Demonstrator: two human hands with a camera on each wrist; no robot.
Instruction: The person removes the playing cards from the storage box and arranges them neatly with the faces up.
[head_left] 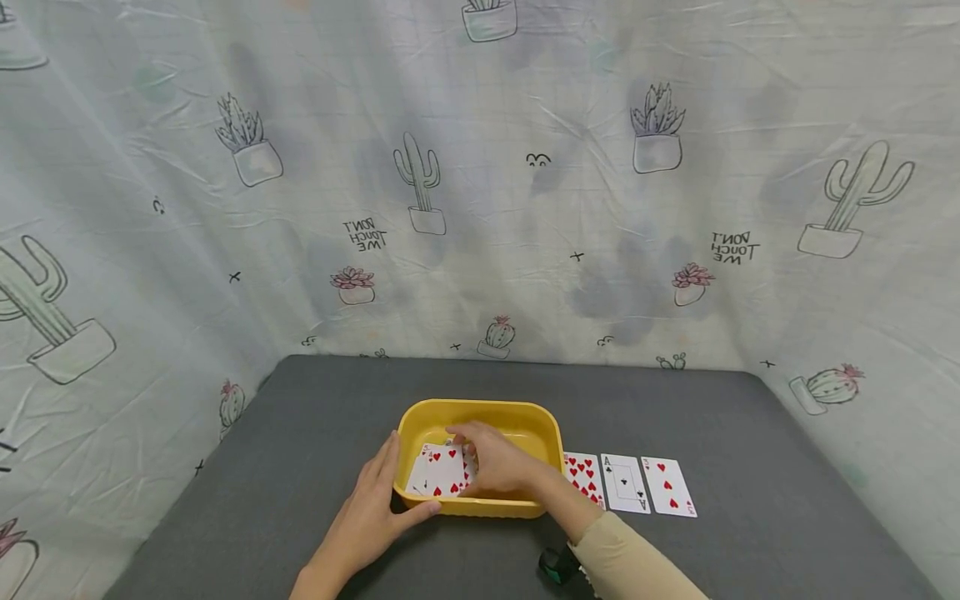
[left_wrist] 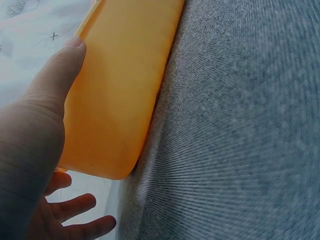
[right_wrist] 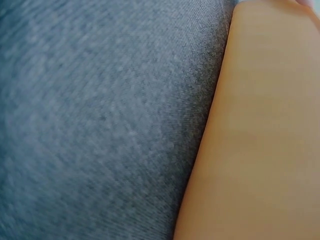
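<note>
A yellow tub (head_left: pixel 480 417) is seen near the front middle of the grey worktop (head_left: pixel 750 417), and both hands are occupied with it. The left hand (head_left: pixel 372 510) is laid against the tub's near-left corner, its thumb stretched along the front wall and its fingers held straight along the left side; in the left wrist view the same hand (left_wrist: pixel 35 150) is shown pressed flat to the tub's orange-yellow outer wall (left_wrist: pixel 120 90), so its grip is wide and closed round nothing. The right hand (head_left: pixel 498 461) is reached into the tub from the right, with its fingers curled over a loose heap of playing cards (head_left: pixel 441 472) lying face up inside; red heart pips are visible on the top card, and the cards appear to be pinched at their right edge. Just beside the tub on the right, three cards are laid face up in a row on the worktop: a heart card (head_left: pixel 584 477), an ace (head_left: pixel 625 483) and another heart card (head_left: pixel 668 487). A cactus-printed cloth (head_left: pixel 525 167) is hung behind and around the worktop.
</note>
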